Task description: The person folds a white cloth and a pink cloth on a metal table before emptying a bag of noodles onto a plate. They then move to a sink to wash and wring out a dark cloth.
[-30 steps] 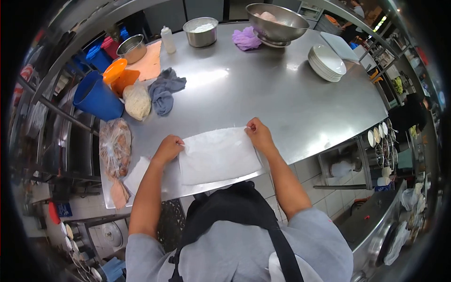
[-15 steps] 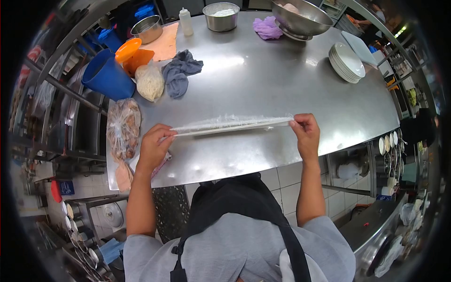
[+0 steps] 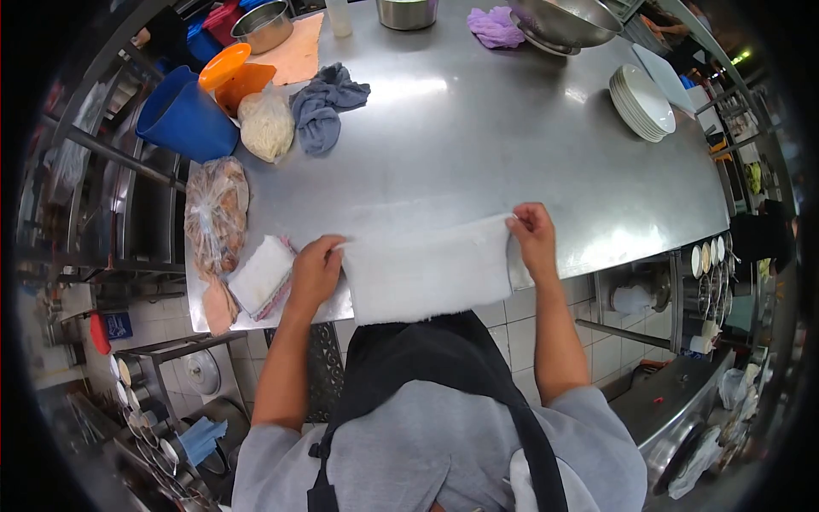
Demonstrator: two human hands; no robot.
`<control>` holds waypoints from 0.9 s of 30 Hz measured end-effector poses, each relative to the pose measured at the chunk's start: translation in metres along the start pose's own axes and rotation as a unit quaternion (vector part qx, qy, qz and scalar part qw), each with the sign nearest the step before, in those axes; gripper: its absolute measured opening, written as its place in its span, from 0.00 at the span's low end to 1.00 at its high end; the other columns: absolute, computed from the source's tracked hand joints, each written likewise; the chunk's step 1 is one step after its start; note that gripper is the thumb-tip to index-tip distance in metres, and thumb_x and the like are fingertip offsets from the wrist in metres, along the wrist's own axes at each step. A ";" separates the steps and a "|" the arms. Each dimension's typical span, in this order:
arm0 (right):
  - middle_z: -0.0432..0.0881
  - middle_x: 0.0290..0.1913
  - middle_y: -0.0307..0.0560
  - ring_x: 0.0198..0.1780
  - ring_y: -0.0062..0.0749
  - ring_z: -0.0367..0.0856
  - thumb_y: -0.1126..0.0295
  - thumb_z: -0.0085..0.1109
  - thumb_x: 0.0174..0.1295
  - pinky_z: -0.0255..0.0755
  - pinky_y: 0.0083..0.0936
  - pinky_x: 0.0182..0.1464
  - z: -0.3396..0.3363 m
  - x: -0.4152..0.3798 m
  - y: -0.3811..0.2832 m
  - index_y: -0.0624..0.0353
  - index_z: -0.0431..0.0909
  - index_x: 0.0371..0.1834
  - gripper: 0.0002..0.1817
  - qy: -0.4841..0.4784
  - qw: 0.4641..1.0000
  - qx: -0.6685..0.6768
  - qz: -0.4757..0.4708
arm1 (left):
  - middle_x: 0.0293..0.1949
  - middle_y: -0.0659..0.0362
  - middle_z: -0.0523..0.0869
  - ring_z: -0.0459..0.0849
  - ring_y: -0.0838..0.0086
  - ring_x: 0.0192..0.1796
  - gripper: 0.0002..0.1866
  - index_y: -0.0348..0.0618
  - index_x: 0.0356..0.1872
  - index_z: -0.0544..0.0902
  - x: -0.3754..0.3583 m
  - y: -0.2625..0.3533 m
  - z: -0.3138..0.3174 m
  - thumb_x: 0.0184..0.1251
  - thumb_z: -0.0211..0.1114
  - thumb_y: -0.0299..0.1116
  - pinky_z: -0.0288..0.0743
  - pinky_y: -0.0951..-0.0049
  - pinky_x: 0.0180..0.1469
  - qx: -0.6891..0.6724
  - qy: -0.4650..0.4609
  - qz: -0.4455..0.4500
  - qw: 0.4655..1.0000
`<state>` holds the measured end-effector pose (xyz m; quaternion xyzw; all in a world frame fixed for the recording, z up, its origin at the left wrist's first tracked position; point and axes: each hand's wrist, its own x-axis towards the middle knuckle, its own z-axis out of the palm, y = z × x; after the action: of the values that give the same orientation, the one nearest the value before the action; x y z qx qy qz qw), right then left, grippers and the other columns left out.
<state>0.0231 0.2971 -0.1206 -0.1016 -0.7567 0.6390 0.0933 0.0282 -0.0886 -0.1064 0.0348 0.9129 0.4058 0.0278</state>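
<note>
A white cloth point(image 3: 429, 271) is stretched between my two hands, in front of the black apron and over the table's near edge. My left hand point(image 3: 317, 269) pinches its upper left corner. At the upper right corner, my right hand point(image 3: 534, 241) grips it between thumb and fingers. The cloth's lower edge hangs down towards the apron. Left of my left hand lies a folded stack of white cloths point(image 3: 263, 277), with a pinkish edge showing. A clear plastic bag of brownish food point(image 3: 217, 213) rests behind that stack.
On the steel table point(image 3: 478, 145) are a blue bucket point(image 3: 188, 119), an orange container point(image 3: 239, 85), a bag of pale food point(image 3: 267, 126), a grey-blue cloth point(image 3: 326, 109), stacked white plates point(image 3: 641, 102), a purple cloth point(image 3: 495, 27) and a large metal bowl point(image 3: 570, 24). Shelves stand on both sides.
The white cloth was held nearly edge-on above the table; now it hangs broad side showing, nearer my body. Both hands have come slightly closer together, still gripping it. The folded stack is now exposed.
</note>
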 end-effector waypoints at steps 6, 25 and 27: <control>0.76 0.35 0.37 0.38 0.21 0.75 0.76 0.61 0.60 0.71 0.19 0.45 0.038 0.044 0.036 0.58 0.73 0.51 0.16 0.064 0.990 -0.120 -0.037 | 0.41 0.48 0.85 0.83 0.56 0.46 0.10 0.39 0.44 0.81 0.050 -0.015 0.026 0.62 0.58 0.24 0.75 0.64 0.49 0.025 0.086 -0.011 0.996; 0.56 0.74 0.62 0.76 0.60 0.48 0.45 0.46 0.69 0.41 0.57 0.74 0.074 -0.043 0.011 0.52 0.62 0.73 0.34 -0.153 0.806 -0.527 -0.222 | 0.72 0.39 0.59 0.54 0.40 0.74 0.37 0.38 0.70 0.65 -0.019 0.021 0.071 0.67 0.59 0.53 0.42 0.44 0.73 0.261 -0.006 0.169 0.950; 0.55 0.74 0.62 0.76 0.60 0.48 0.45 0.45 0.70 0.41 0.58 0.73 0.077 -0.042 0.005 0.52 0.61 0.73 0.34 -0.138 0.808 -0.524 -0.232 | 0.72 0.39 0.59 0.53 0.40 0.74 0.37 0.38 0.70 0.65 -0.019 0.022 0.071 0.67 0.59 0.54 0.42 0.42 0.73 0.256 -0.003 0.169 0.952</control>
<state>0.0426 0.2136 -0.1384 0.1321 -0.9826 0.1124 0.0660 0.0539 -0.0228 -0.1367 0.1960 0.9667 0.1574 -0.0485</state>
